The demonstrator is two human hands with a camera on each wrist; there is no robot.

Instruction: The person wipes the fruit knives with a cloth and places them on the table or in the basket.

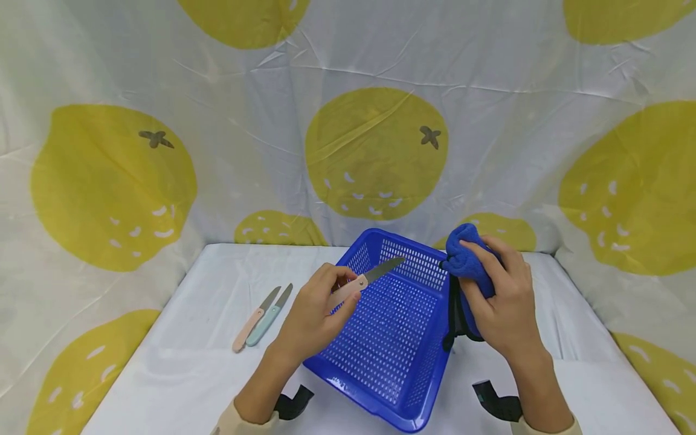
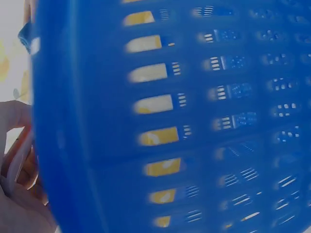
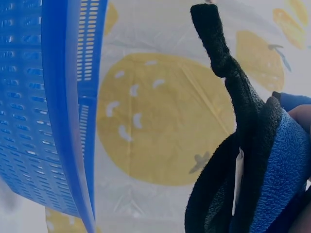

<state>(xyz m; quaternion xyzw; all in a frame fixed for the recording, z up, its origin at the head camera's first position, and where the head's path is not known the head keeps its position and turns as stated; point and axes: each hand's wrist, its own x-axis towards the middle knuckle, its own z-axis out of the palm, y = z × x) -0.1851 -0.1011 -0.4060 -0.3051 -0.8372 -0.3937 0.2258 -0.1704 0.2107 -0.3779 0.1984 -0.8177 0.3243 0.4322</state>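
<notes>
Here's the left hand (image 1: 312, 311) at ten o'clock of the blue basket (image 1: 383, 338), thumb and fingers pinching the handle of a pale pink knife (image 1: 345, 292); its blade points to two o'clock, out over the inside of the basket; and across at two o'clock, the right hand (image 1: 502, 296) is clamped on a blue cloth (image 1: 470, 263), fingers curled round it, the bunched top poking out toward eleven o'clock; black edging hangs from that cloth beside the basket's three o'clock rim, and whether they touch in the head view I cannot tell, though the right wrist view shows a gap between them!

Over at nine o'clock of the basket, two more lie on the white table (image 1: 179, 368); a second pink knife (image 1: 255, 320) and a light blue knife (image 1: 269, 315), side by side, blades toward one o'clock; in the left wrist view, the basket's slotted wall fills most of the scene, the hand squeezed in at eight o'clock; behind it all, at twelve, hangs a lemon-print sheet (image 1: 500, 151); and black bands (image 1: 294, 402) circle both wrists.
</notes>
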